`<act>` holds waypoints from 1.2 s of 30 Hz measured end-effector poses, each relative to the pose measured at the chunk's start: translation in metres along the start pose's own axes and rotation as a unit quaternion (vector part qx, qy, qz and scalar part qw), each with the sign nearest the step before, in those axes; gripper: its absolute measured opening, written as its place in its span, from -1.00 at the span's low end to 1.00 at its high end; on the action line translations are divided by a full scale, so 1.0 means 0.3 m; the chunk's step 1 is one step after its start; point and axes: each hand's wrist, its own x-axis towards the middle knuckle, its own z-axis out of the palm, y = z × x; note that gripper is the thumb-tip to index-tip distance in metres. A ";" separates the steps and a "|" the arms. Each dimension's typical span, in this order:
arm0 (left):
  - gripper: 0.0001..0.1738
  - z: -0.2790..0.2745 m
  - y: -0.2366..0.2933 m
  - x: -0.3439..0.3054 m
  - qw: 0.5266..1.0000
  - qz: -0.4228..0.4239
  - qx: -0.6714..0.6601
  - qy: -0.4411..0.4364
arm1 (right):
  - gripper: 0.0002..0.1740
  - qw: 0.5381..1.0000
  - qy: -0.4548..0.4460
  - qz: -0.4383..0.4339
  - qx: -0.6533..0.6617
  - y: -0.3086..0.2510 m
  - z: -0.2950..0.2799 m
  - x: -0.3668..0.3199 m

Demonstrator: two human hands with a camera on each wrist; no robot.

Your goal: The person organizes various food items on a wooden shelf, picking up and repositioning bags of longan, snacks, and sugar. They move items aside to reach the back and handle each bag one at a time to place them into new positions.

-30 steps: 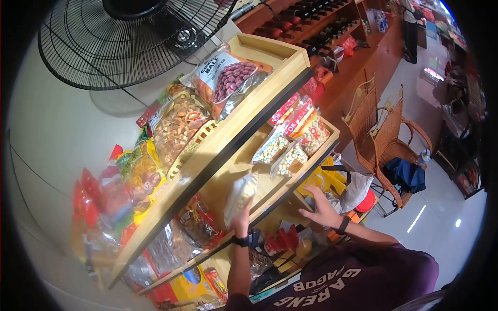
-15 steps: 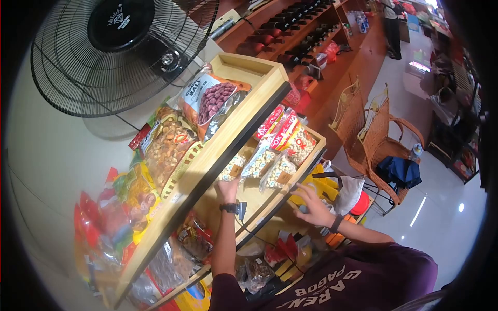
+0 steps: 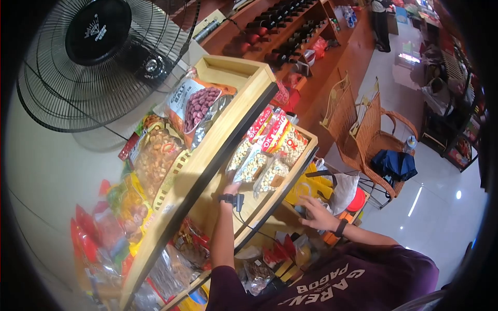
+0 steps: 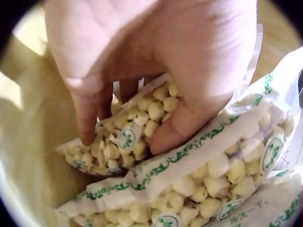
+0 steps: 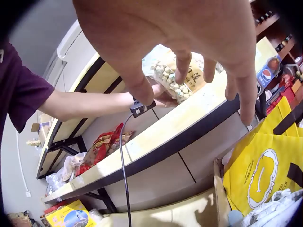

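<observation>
My left hand (image 3: 232,191) is at the lower end of a small clear bag of pale round seeds (image 3: 239,156) on the middle shelf. In the left wrist view the thumb and fingers of the left hand (image 4: 156,56) grip that bag (image 4: 128,137) from both sides. A second seed bag (image 4: 213,179) with green leaf trim lies against it. Two similar bags (image 3: 252,166) (image 3: 272,175) sit to its right in the head view. My right hand (image 3: 319,215) hovers off the shelf's front edge, fingers spread, holding nothing; its fingers (image 5: 246,94) hang loosely in the right wrist view.
Red-and-yellow OK packets (image 3: 277,129) fill the shelf's far end. Large snack bags (image 3: 199,106) lie on the shelf above. A black fan (image 3: 98,31) stands at upper left, a wicker chair (image 3: 384,140) at right. A yellow bag (image 5: 258,170) sits below my right hand.
My left hand has carried the seed bag up the shelf, and it now lies against the other seed bags. My right hand stays near the front edge, its fingers slightly lower.
</observation>
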 end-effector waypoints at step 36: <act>-0.69 0.769 0.532 -1.454 0.974 -0.195 -0.109 -0.038 | -0.61 0.864 -0.477 0.122 0.108 0.163 0.500 -0.249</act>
